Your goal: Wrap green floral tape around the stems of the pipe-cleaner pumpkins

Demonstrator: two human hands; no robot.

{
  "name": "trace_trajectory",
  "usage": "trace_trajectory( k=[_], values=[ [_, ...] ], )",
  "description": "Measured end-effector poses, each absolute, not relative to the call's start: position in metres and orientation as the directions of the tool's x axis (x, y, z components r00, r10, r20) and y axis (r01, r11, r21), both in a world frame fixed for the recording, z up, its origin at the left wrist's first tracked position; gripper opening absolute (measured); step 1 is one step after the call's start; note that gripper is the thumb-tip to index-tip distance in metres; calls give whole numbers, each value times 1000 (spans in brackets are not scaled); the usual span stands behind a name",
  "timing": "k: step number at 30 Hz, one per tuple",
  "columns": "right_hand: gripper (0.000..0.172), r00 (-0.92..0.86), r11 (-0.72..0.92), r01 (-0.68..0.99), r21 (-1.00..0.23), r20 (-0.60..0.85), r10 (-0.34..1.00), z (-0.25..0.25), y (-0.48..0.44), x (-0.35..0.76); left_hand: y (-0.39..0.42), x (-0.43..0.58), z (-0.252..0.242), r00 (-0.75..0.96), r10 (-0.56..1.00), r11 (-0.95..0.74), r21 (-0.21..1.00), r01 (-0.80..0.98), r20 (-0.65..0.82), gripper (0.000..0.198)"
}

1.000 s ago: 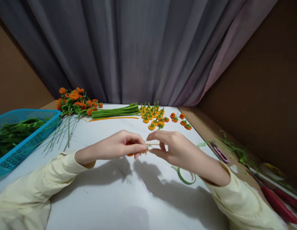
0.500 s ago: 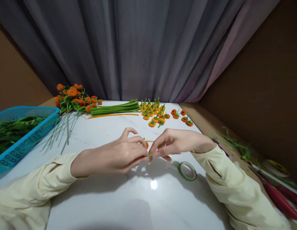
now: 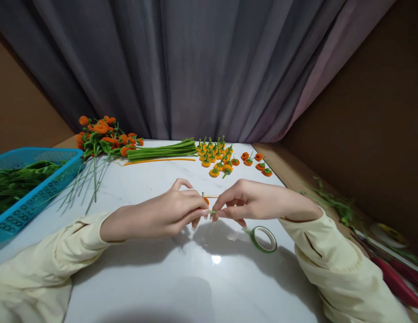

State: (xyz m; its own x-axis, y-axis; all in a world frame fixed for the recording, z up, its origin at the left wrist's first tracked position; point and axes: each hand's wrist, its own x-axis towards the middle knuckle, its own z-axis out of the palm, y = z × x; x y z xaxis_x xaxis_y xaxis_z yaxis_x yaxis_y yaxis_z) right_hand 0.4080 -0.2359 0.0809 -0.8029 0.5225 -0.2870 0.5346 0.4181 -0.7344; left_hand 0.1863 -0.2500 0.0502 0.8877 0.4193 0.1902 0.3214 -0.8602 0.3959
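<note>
My left hand [image 3: 171,211] and my right hand [image 3: 251,201] meet above the middle of the white table. Both are closed, thumb against fingers, at the two ends of a small thin green piece [image 3: 213,212]; whether it is tape or fuzzy wire I cannot make out. Just behind the fingertips an orange fuzzy flower [image 3: 206,200] shows in part, and a thin pale stick [image 3: 212,196] spans the gap between the hands. A roll of green tape [image 3: 264,239] lies on the table below my right hand, its loose end toward that hand.
Yellow flower heads [image 3: 213,157] and orange ones [image 3: 261,166] sit at the back, beside green fuzzy stems [image 3: 161,152]. Finished-looking orange flowers [image 3: 103,130] lie back left. A blue basket [image 3: 37,197] holds green leaves. Red-handled tools [image 3: 395,278] lie at the right.
Both hands have risen slightly away from me. My right hand has shifted a little to the right, and the gap between the fingertips is slightly wider.
</note>
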Motion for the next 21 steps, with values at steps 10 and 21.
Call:
trace_trajectory(
  k=[10, 21],
  values=[
    [31, -789, 403, 522, -752, -245, 564, 82, -236, 408, -251, 189, 56, 829, 542, -703, 614, 359, 136, 24],
    [30, -825, 156, 427, -891, -312, 471, 67, -224, 409, -251, 189, 54, 850, 505, -719, 617, 319, 149, 24]
  ],
)
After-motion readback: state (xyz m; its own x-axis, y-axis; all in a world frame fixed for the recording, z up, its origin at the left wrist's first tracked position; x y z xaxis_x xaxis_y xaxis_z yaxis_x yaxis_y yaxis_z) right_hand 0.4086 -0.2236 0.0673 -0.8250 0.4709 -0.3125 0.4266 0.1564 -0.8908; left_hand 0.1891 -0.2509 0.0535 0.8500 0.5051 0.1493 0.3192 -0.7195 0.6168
